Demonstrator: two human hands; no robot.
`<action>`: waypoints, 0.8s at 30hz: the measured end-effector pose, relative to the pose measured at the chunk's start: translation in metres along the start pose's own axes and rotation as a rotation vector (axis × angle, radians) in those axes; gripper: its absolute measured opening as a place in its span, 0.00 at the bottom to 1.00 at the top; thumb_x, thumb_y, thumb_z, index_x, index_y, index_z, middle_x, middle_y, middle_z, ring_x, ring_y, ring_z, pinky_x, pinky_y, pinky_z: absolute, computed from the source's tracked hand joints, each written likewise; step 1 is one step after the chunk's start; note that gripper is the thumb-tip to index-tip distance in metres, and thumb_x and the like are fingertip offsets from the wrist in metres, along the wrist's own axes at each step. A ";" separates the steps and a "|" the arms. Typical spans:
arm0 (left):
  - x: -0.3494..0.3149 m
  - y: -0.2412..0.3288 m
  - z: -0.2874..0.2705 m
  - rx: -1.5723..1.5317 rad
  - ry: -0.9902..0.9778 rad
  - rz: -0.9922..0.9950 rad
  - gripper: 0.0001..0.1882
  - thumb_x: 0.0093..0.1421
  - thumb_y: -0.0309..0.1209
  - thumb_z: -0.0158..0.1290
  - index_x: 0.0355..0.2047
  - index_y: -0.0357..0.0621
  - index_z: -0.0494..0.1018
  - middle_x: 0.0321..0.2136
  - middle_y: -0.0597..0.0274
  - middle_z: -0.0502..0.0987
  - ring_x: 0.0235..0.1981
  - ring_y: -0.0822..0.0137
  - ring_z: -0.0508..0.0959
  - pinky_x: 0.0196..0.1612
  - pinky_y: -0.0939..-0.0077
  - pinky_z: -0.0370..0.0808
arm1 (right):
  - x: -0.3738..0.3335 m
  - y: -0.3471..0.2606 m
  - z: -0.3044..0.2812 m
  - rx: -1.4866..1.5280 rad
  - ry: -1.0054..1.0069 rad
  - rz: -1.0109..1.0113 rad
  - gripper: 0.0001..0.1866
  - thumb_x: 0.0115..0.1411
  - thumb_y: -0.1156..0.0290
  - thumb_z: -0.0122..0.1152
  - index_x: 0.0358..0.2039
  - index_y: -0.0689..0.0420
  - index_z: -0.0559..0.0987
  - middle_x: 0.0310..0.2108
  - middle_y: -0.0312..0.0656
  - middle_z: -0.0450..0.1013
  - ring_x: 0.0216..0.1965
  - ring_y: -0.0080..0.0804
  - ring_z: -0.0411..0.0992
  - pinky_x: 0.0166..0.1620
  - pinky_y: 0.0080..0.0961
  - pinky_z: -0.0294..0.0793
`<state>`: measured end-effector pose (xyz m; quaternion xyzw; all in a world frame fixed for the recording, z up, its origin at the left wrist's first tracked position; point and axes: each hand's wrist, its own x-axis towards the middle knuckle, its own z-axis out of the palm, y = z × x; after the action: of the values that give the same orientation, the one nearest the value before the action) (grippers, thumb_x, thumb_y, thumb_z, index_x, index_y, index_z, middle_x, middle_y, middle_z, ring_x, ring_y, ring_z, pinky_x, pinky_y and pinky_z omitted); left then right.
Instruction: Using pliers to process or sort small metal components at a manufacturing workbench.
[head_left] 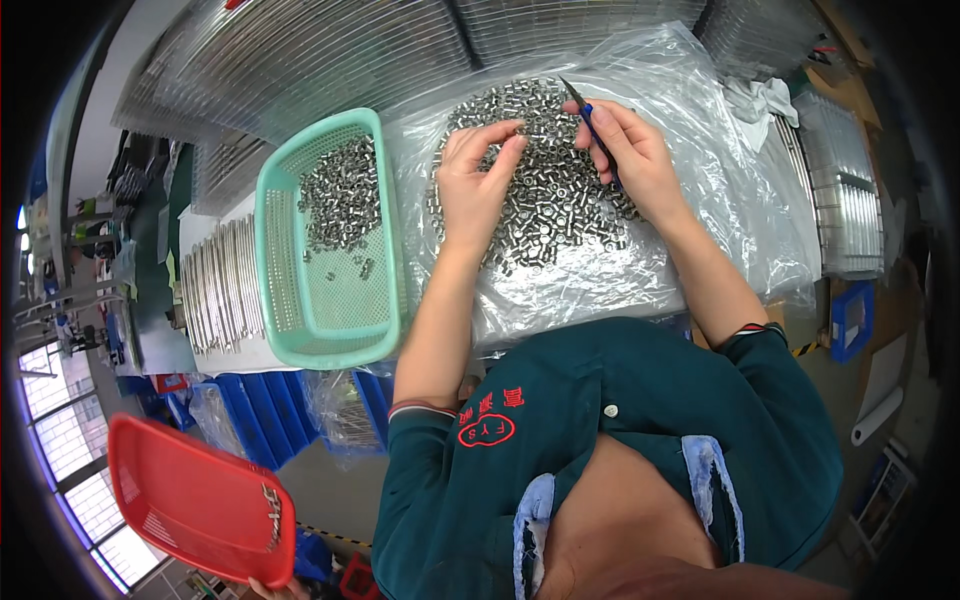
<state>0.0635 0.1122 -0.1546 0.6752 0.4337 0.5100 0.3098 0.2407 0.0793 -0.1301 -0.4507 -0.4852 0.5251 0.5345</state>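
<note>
A heap of small silver metal cylinders point(545, 215) lies on a clear plastic bag point(700, 150) in front of me. My left hand point(478, 180) rests on the heap, fingertips pinched on one small metal cylinder at its top. My right hand point(630, 150) grips dark tweezers with a blue handle point(590, 120), their tip pointing up over the heap's far edge. To the left stands a green plastic basket point(285, 290) with more of the same cylinders point(342, 195) piled in its far half.
Trays of long metal rods point(300, 50) fill the back, with more rods point(222, 285) left of the basket and stacked trays point(848, 200) at the right. A red basket point(195, 500), held by another person's hand, is at the lower left. Blue bins point(250, 415) sit below the table edge.
</note>
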 end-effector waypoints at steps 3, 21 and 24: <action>0.000 0.000 0.000 -0.007 0.001 0.005 0.09 0.48 0.29 0.57 0.31 0.44 0.76 0.26 0.63 0.75 0.31 0.68 0.71 0.37 0.77 0.67 | 0.001 0.002 0.002 -0.029 -0.029 0.021 0.16 0.63 0.63 0.42 0.44 0.59 0.72 0.23 0.28 0.65 0.18 0.09 0.56 0.22 0.04 0.56; 0.004 -0.003 -0.002 0.523 0.079 0.392 0.08 0.46 0.31 0.58 0.28 0.48 0.74 0.25 0.70 0.75 0.32 0.69 0.71 0.45 0.70 0.59 | -0.001 0.004 0.004 -0.924 0.027 -0.422 0.10 0.53 0.69 0.56 0.37 0.50 0.78 0.26 0.37 0.71 0.28 0.29 0.69 0.30 0.22 0.68; 0.004 0.000 -0.002 0.602 0.079 0.428 0.07 0.46 0.32 0.58 0.28 0.50 0.75 0.25 0.71 0.75 0.32 0.70 0.72 0.48 0.68 0.59 | 0.001 0.009 0.003 -0.994 0.083 -0.499 0.09 0.52 0.63 0.56 0.34 0.44 0.79 0.21 0.32 0.69 0.24 0.27 0.69 0.26 0.22 0.68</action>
<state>0.0621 0.1156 -0.1522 0.7913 0.4250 0.4384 -0.0332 0.2370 0.0802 -0.1391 -0.5401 -0.7451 0.0724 0.3845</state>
